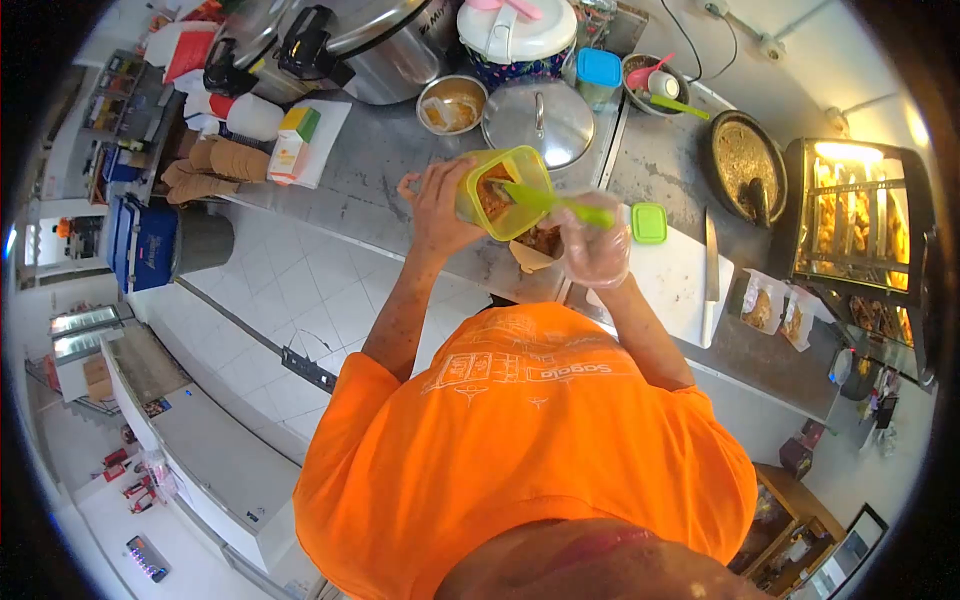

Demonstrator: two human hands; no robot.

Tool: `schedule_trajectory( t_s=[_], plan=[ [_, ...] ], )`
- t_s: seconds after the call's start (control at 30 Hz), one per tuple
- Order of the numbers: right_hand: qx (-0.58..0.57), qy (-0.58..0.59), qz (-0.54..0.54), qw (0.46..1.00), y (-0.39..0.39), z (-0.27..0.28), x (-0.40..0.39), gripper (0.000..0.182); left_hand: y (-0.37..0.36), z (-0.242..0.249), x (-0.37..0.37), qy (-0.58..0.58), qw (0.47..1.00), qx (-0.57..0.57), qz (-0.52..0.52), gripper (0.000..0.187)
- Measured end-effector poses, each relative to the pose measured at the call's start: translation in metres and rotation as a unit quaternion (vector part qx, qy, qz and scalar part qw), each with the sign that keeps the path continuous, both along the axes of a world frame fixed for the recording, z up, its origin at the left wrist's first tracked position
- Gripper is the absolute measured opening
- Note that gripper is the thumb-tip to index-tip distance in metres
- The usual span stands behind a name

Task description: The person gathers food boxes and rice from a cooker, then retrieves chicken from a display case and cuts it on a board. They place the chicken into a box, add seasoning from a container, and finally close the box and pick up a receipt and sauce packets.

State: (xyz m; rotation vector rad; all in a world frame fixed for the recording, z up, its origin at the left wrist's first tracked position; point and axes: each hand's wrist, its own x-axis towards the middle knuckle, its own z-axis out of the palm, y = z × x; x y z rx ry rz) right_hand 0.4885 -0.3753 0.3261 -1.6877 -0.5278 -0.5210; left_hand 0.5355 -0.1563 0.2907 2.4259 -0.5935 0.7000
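Observation:
My left hand [436, 205] grips a yellow-green plastic container [503, 190], tilted toward me, with orange-brown food inside. My right hand [596, 245], in a clear plastic glove, holds a green spoon [555, 202] whose bowl is inside the container. Just below the container a brown paper box [535, 248] with food in it sits on the steel counter [370, 190], partly hidden by the hands. A small green lid [649, 222] lies on a white cutting board [680, 285] to the right of my gloved hand.
A knife [710, 255] lies on the board's right side. Behind are a steel pot lid [540, 120], a bowl of sauce [452, 104], a rice cooker [516, 35], a dark pan [748, 165] and a lit food warmer [862, 220]. Stacked paper boxes [215, 165] lie left.

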Motion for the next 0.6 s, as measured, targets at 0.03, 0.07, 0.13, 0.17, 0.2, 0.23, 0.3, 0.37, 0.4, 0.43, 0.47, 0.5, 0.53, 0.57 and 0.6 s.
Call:
schedule_trajectory(
  t_s=[0.03, 0.07, 0.13, 0.17, 0.2, 0.23, 0.3, 0.37, 0.4, 0.43, 0.47, 0.5, 0.53, 0.57, 0.6],
  plan=[
    [0.182, 0.125, -0.008, 0.975, 0.008, -0.005, -0.003, 0.024, 0.002, 0.001, -0.003, 0.007, 1.000, -0.006, 0.003, 0.083],
    [0.184, 0.129, -0.011, 0.974, 0.014, -0.007, -0.006, 0.024, 0.005, 0.000, -0.007, 0.015, 1.000, -0.011, 0.006, 0.083],
    [0.315, 0.232, -0.105, 0.914, 0.022, -0.012, -0.004, 0.019, 0.008, -0.008, -0.009, 0.023, 1.000, -0.002, 0.001, 0.084],
    [0.269, 0.273, -0.182, 0.906, 0.021, -0.026, 0.002, 0.021, 0.010, -0.011, -0.011, 0.028, 1.000, 0.006, -0.003, 0.085],
    [0.269, 0.275, -0.185, 0.904, 0.018, -0.037, -0.002, 0.021, 0.010, -0.011, -0.014, 0.031, 0.999, 0.007, -0.005, 0.085],
    [0.331, 0.302, -0.162, 0.879, 0.017, -0.033, -0.003, 0.024, 0.010, -0.011, -0.016, 0.044, 0.999, 0.010, -0.007, 0.085],
    [0.391, 0.327, -0.141, 0.849, 0.014, -0.025, -0.004, 0.026, 0.007, -0.013, -0.019, 0.057, 0.998, 0.012, -0.012, 0.085],
    [0.468, 0.362, -0.147, 0.793, 0.008, -0.019, -0.005, 0.020, 0.006, -0.021, -0.022, 0.069, 0.998, 0.004, -0.002, 0.085],
    [0.467, 0.362, -0.150, 0.793, 0.006, -0.018, -0.007, 0.020, 0.005, -0.023, -0.023, 0.070, 0.998, 0.003, -0.004, 0.085],
    [0.463, 0.355, -0.152, 0.797, 0.005, -0.017, -0.009, 0.021, 0.004, -0.025, -0.024, 0.076, 0.997, -0.003, -0.006, 0.086],
    [0.459, 0.349, -0.154, 0.802, 0.003, -0.016, -0.012, 0.023, 0.003, -0.026, -0.025, 0.083, 0.996, -0.010, -0.008, 0.087],
    [0.458, 0.350, -0.156, 0.802, 0.001, -0.016, -0.013, 0.023, 0.002, -0.029, -0.026, 0.084, 0.996, -0.011, -0.009, 0.087],
    [0.464, 0.336, -0.174, 0.801, -0.001, -0.016, -0.014, 0.022, 0.002, -0.032, -0.027, 0.080, 0.997, -0.019, 0.001, 0.087],
    [0.470, 0.324, -0.194, 0.798, -0.002, -0.017, -0.015, 0.020, 0.001, -0.035, -0.028, 0.078, 0.997, -0.025, 0.010, 0.088],
    [0.469, 0.327, -0.198, 0.796, -0.005, -0.020, -0.017, 0.020, 0.002, -0.038, -0.030, 0.083, 0.996, -0.026, 0.008, 0.088]
  ],
)
